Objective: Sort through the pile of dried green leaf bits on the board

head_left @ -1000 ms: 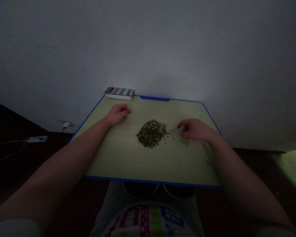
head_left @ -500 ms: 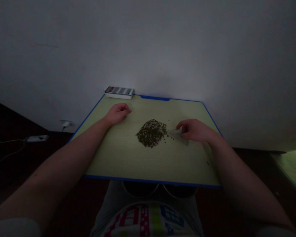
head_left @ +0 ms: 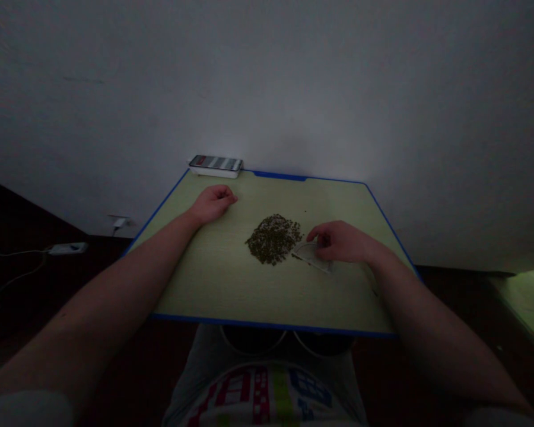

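The right hand [head_left: 343, 242] pinches a clear half-round plate [head_left: 310, 254], apparently to leave its edge free toward the dark grains [head_left: 272, 240] just left of those fingertips, while farther off the left hand [head_left: 212, 203] rests curled closed, nothing visible inside.

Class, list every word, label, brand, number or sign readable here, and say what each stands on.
No text can be read.
Black rectangular phone with a lit screen: lines too small to read.
White cloth shirt with pink, green and blue print: possible letter shapes, none certain.
Clear flat plastic piece at the right hand: any markings are too small and blurred.
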Demonstrator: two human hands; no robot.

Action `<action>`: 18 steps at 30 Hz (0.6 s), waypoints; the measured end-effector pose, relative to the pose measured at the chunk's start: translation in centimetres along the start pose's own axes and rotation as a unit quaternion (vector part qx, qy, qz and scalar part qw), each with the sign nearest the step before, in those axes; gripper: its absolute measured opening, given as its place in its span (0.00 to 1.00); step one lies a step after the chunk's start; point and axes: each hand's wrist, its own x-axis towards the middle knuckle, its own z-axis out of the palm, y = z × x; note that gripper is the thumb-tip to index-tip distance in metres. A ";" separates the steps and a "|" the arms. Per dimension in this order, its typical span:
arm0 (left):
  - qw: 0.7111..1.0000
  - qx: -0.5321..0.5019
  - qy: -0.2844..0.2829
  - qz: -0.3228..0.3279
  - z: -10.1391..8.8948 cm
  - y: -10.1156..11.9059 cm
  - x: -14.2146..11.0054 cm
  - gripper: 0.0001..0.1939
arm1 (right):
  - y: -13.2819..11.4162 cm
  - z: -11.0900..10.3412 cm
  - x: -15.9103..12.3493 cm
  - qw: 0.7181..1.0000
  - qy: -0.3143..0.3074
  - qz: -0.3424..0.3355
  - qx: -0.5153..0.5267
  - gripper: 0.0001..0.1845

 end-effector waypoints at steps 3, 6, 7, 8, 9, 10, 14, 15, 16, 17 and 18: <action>1.000 -0.004 -0.003 0.006 0.0 0.0 0.0 0.12 | -0.6 0.1 -0.3 1.000 -0.018 -0.011 -0.006 0.20; 1.000 -0.002 -0.003 0.008 -0.1 0.1 0.0 0.12 | -1.3 0.3 -0.6 0.999 -0.033 -0.020 -0.008 0.20; 1.000 0.000 -0.002 0.007 -0.1 0.2 -0.1 0.12 | -1.6 0.4 -0.7 0.999 -0.038 -0.021 -0.008 0.20; 1.000 0.002 -0.001 0.005 0.0 0.4 -0.1 0.11 | -1.9 0.6 -0.8 0.999 -0.043 -0.021 -0.009 0.20; 1.000 0.003 0.001 0.001 0.0 0.5 -0.2 0.11 | -2.2 0.7 -0.9 0.999 -0.047 -0.022 -0.011 0.19; 1.000 0.004 0.002 -0.003 0.0 0.6 -0.2 0.11 | -2.6 0.9 -1.0 0.998 -0.051 -0.026 -0.014 0.19; 1.000 0.005 0.008 0.002 0.1 0.5 -0.2 0.11 | -4.2 1.7 -1.4 0.997 -0.061 -0.050 -0.021 0.18; 1.000 0.003 0.009 0.004 0.1 0.4 -0.2 0.12 | -4.6 2.0 -1.5 0.996 -0.062 -0.054 -0.021 0.18; 1.000 0.001 0.009 0.005 0.1 0.3 -0.2 0.12 | -4.9 2.2 -1.7 0.996 -0.063 -0.056 -0.020 0.18; 1.000 -0.001 0.008 0.005 0.0 0.2 -0.1 0.12 | -5.3 2.4 -1.8 0.996 -0.064 -0.057 -0.020 0.18; 1.000 -0.003 0.007 0.004 0.0 0.1 -0.1 0.12 | -5.6 2.7 -1.9 0.996 -0.067 -0.059 -0.019 0.17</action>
